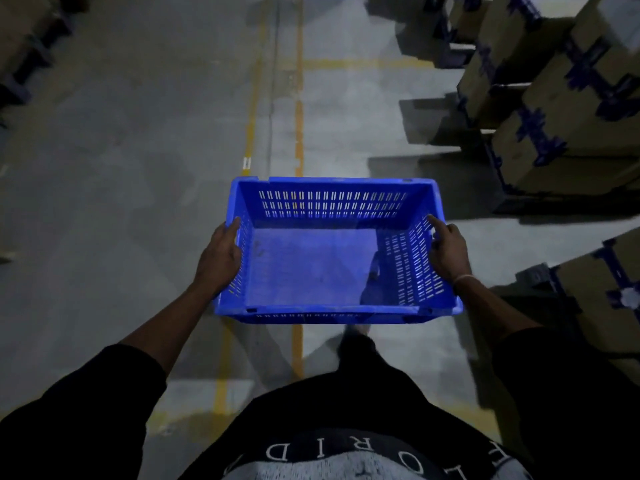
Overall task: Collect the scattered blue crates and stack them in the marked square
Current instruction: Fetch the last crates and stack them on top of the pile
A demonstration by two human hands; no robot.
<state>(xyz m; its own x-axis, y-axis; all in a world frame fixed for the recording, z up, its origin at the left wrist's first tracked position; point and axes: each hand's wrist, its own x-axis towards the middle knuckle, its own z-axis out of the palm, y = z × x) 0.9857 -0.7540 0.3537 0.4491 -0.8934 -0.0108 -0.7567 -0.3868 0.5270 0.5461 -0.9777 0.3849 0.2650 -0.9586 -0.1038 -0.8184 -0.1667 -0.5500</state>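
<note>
Blue crate (311,268), empty, slotted walls, held level in front of the person above the concrete floor (138,168). Left hand (220,259) grips the left rim, thumb hooked over the top edge, fingers hidden beneath. Right hand (448,249) grips the right rim, fingers curled over the edge onto the inner wall; a pale band sits at that wrist. Yellow floor lines (298,133) run ahead under the crate. Stacked cardboard boxes (561,109) with blue strapping stand to the right, apart from the crate.
</note>
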